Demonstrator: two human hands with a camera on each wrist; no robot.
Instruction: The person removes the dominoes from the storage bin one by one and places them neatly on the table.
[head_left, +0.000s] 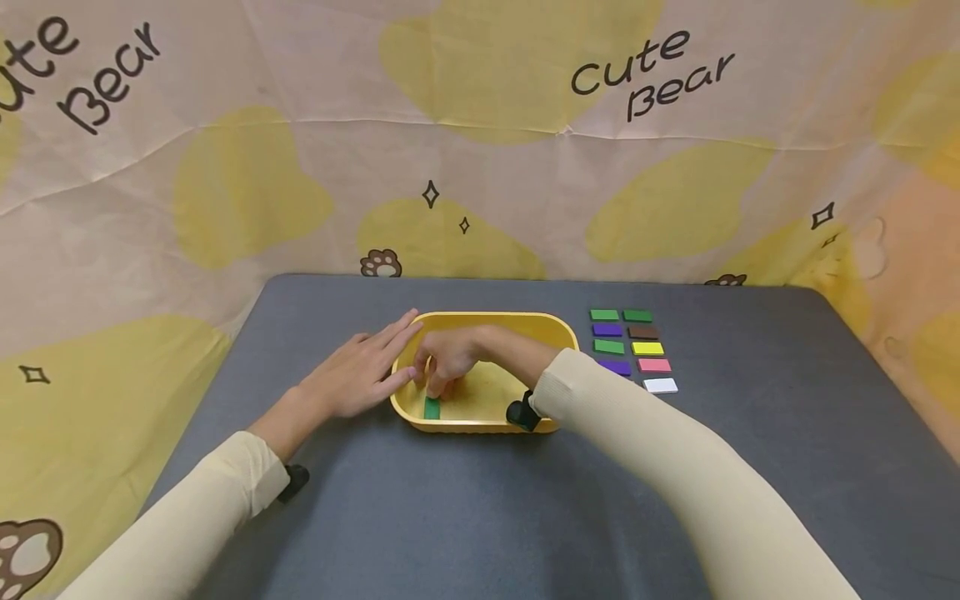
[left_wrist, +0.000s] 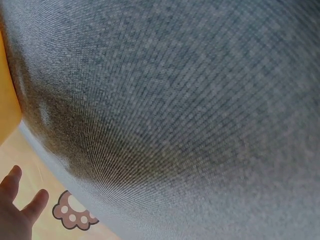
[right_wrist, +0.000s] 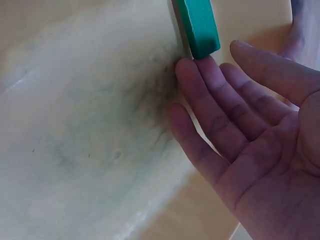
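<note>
A yellow plastic basin stands on the grey table, and a green block lies on its floor near the left end. Inside the basin is my right hand, reaching down. In the right wrist view the fingertips of that hand are at the near end of the green block, with the thumb apart from it. My left hand is at the basin's left rim with fingers extended. Only a few of its fingertips show in the left wrist view.
Right of the basin, flat blocks lie in two columns, including a light green block, a brown block, a yellow block, a pink block and a white block. A patterned cloth hangs behind the table.
</note>
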